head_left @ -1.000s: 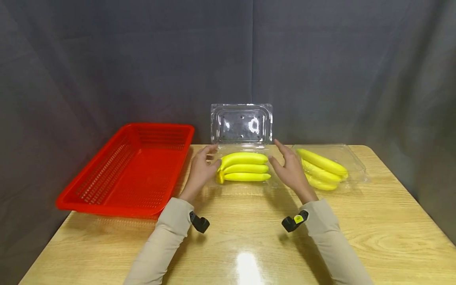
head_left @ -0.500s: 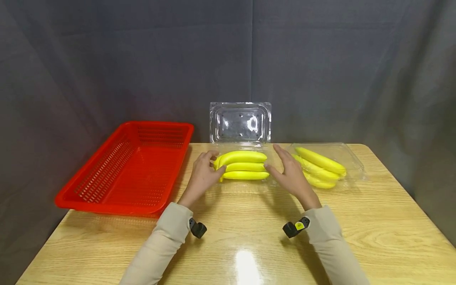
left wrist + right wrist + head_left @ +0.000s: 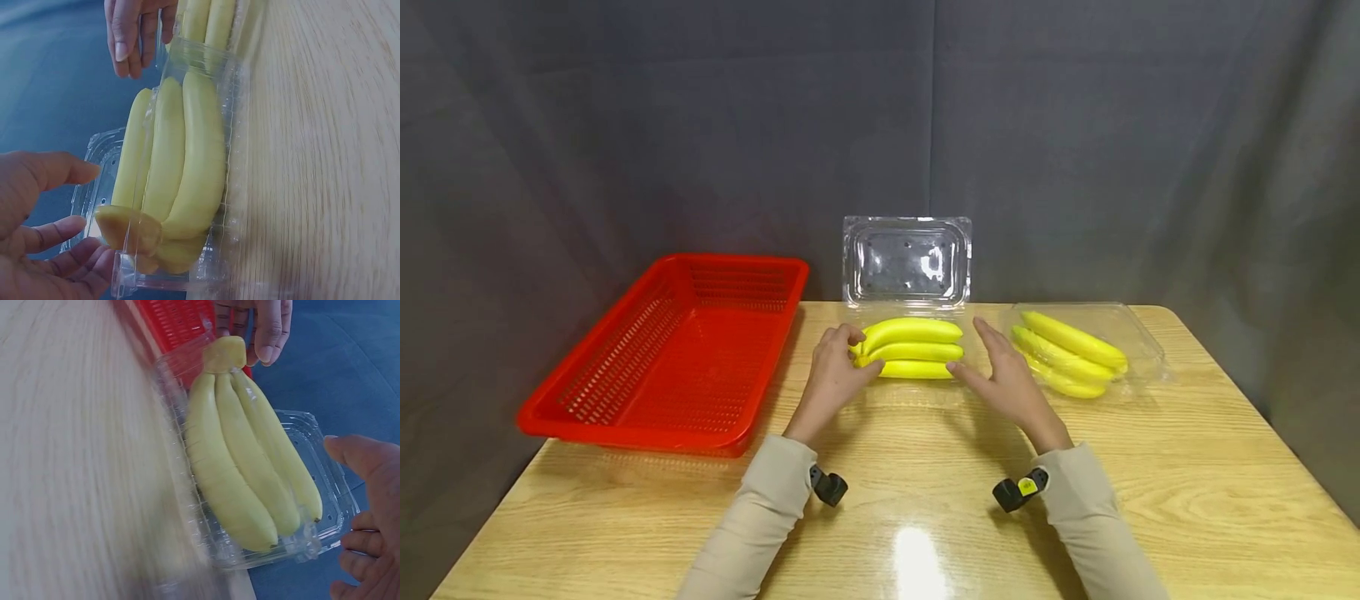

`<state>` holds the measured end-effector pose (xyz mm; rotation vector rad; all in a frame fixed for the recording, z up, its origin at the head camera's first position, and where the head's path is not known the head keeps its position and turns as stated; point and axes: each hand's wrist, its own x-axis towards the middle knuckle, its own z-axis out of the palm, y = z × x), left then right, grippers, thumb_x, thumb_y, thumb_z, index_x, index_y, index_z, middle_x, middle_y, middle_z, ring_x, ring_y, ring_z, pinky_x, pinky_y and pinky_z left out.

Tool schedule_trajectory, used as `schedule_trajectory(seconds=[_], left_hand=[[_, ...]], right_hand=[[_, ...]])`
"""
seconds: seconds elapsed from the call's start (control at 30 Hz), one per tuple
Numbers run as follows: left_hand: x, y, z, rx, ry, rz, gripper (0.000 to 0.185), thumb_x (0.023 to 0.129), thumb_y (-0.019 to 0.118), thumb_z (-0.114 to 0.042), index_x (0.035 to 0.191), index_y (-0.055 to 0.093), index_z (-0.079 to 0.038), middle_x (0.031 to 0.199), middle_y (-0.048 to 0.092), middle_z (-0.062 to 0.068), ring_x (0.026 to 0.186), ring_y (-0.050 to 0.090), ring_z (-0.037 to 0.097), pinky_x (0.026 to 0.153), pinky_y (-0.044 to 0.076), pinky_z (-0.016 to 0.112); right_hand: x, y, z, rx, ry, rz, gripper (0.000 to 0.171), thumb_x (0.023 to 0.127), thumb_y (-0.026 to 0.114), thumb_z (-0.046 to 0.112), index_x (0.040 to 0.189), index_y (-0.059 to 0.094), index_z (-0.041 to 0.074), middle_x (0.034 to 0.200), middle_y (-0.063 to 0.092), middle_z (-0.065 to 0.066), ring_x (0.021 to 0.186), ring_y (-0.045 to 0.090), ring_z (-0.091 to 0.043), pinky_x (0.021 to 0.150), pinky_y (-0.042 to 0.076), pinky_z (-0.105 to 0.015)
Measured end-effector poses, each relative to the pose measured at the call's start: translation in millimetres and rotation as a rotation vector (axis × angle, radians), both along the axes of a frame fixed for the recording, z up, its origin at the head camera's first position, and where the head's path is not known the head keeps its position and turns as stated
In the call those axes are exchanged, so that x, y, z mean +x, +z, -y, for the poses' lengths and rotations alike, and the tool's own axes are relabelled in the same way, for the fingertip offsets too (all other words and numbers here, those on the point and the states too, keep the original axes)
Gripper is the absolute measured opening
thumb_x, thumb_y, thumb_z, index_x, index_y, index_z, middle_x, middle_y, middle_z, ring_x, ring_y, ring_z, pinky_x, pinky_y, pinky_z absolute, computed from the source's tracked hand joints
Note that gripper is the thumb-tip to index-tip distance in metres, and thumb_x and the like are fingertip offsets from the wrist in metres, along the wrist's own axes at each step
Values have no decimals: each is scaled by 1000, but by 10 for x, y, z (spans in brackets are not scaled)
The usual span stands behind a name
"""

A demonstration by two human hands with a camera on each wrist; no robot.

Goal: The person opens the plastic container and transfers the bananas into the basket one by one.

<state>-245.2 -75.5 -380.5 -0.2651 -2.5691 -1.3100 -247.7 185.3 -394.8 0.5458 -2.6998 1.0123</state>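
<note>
A bunch of yellow bananas (image 3: 917, 351) lies in a clear plastic clamshell box (image 3: 232, 206), its lid (image 3: 907, 262) standing up behind. The stem end (image 3: 225, 355) faces left. My left hand (image 3: 837, 367) is at that end, thumb and fingers apart; in the left wrist view they lie around the box's end without closing on the stem, and whether they touch it I cannot tell. My right hand (image 3: 1009, 379) is at the banana tips with its fingers extended; in the right wrist view the hand (image 3: 375, 512) is apart from the fruit.
A red plastic basket (image 3: 700, 367) with slotted sides stands on the left of the wooden table (image 3: 917, 483). To the right, a second clear box (image 3: 1138, 333) has bananas (image 3: 1071, 354) in it. A dark grey curtain (image 3: 1037, 150) hangs behind.
My left hand has come slightly right and nearer over the stem end. The right hand has edged left toward the tips. The bunch has shifted only slightly in the box.
</note>
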Motion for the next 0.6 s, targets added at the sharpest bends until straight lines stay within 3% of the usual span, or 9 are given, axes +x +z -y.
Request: schedule_trajectory(seconds=[0.6], left_hand=[[-5,-84,-15,-84,32,24,42,76,82,-12,106,58,4,103,55,16,86,51,27,74,48,35]], right_hand=[[8,-133,-4,60,2,58,95,90,59,56,154,16,2,157,18,-19,142,18,-40,110,18,-59]])
